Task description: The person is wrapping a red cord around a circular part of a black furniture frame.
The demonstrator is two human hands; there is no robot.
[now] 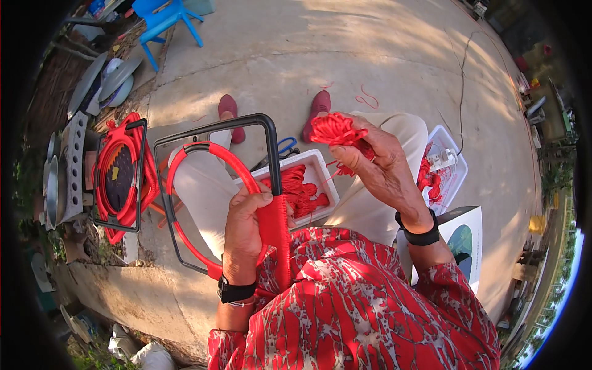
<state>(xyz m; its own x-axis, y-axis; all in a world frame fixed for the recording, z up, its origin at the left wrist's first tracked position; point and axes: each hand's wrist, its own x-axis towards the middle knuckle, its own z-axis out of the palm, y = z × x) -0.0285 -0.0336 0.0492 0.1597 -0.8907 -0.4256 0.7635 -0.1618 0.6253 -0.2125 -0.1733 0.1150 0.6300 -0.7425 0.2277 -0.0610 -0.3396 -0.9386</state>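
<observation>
My left hand [243, 225] is closed on a black metal frame [272, 145], around the part of its side wrapped in red cord [275, 231]. Inside the frame's outer loop sits a round ring [231, 161], partly covered in red. Raised to the right, my right hand [385, 163] grips a bundle of red cord [338, 131]; a loose strand hangs below it. Between my knees stands a white box [327, 172] holding more red cord [302, 191]. Blue-handled scissors [287, 146] lie by its far edge, partly hidden behind the frame.
On my left, similar red-wrapped frames [126, 176] are stacked. A white bin [457, 176] on my right holds red cord and a white power strip [439, 160]. Nearby is a white carton [472, 228]. A blue chair [161, 23] stands far left; a dark cable [462, 86] crosses the concrete.
</observation>
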